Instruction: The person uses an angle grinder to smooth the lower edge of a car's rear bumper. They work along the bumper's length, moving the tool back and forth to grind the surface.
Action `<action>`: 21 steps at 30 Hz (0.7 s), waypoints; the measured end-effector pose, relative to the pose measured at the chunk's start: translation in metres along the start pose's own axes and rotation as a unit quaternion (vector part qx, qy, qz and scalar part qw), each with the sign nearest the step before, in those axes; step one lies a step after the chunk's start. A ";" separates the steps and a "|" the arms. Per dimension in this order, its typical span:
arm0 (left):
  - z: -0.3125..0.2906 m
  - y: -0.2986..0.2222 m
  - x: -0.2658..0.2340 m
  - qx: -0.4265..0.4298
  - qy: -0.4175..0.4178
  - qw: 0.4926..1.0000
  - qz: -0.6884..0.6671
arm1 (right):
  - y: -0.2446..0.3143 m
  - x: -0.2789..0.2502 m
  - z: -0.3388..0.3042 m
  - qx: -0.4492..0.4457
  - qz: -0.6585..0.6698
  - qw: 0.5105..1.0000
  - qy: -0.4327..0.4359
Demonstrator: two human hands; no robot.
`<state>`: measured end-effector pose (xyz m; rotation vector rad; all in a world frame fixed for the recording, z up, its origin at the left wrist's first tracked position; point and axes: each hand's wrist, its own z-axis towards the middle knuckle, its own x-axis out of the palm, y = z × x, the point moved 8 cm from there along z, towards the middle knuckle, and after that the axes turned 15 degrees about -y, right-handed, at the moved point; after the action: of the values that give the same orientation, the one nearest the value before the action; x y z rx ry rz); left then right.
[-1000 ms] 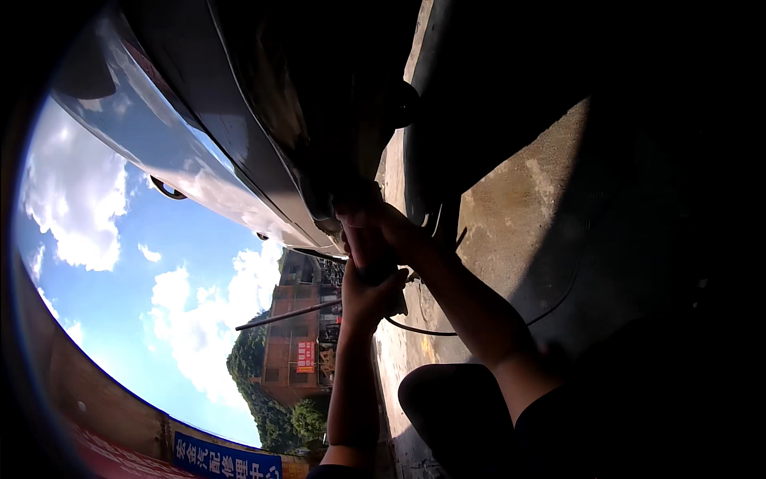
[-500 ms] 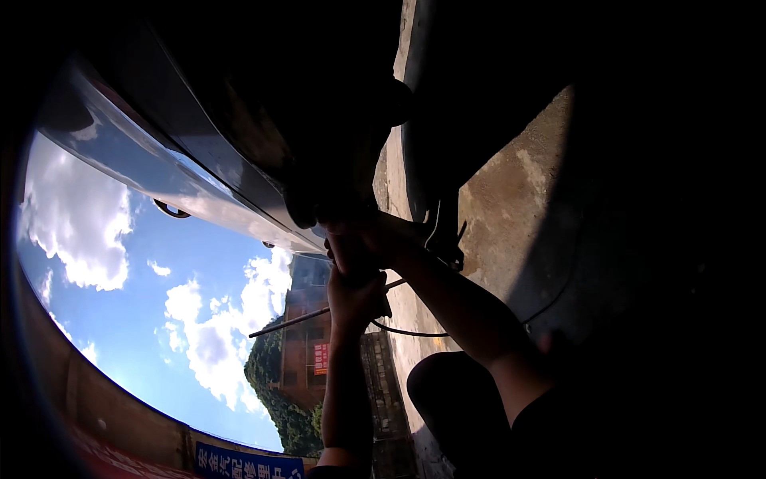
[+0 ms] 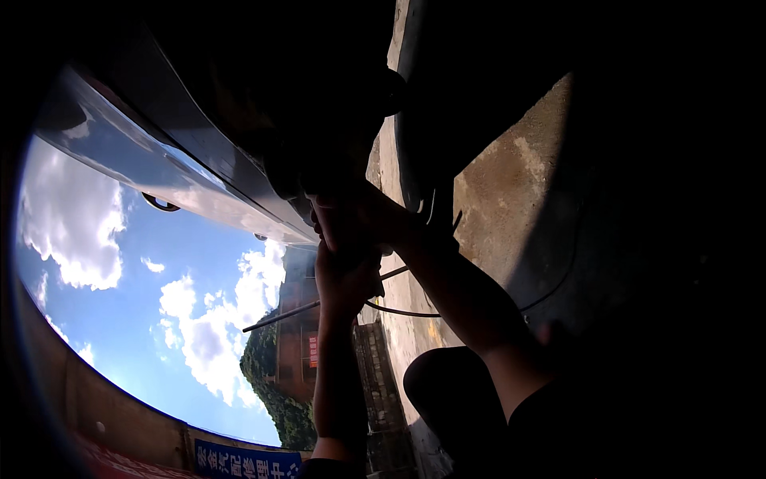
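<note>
My left hand (image 3: pixel 341 281) is closed round a dark thing in deep shadow; its kind cannot be made out. A black hose or cable (image 3: pixel 407 312) leads away from beside that hand and curves right across the ground. My right hand (image 3: pixel 379 219) is stretched forward just above the left, against the dark lower edge of a light-coloured vehicle (image 3: pixel 231 203). Its fingers are lost in the shadow. A thin dark rod (image 3: pixel 279 316) slants past my left wrist, sticking out on both sides of it.
Concrete ground (image 3: pixel 511 176), partly sunlit, lies to the right. My bent knee (image 3: pixel 447 391) is below my right forearm. The vehicle's dark underside fills the top. A brick building (image 3: pixel 299 359), a green hill (image 3: pixel 263 363) and a blue sign (image 3: pixel 243 461) stand lower left.
The whole view has shifted slightly, with most things now a little higher and further left. Both hands stay close together at the vehicle's edge, the left slightly nearer to it.
</note>
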<state>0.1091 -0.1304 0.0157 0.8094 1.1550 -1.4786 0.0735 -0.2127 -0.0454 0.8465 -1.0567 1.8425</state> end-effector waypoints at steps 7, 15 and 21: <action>-0.024 0.037 -0.003 -0.030 -0.061 0.997 -0.047 | -0.014 -0.001 0.000 0.006 -0.017 1.000 -0.010; -0.010 0.021 0.011 -0.010 -0.011 0.994 -0.106 | -0.017 -0.012 0.009 0.007 -0.066 0.997 -0.031; -0.010 0.040 0.007 -0.048 -0.031 0.996 -0.073 | -0.026 -0.018 0.016 0.039 -0.037 0.999 -0.010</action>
<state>0.1459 -0.1230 -0.0032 0.6195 1.2492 -1.5437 0.1067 -0.2251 -0.0447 0.9384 -0.9591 1.8263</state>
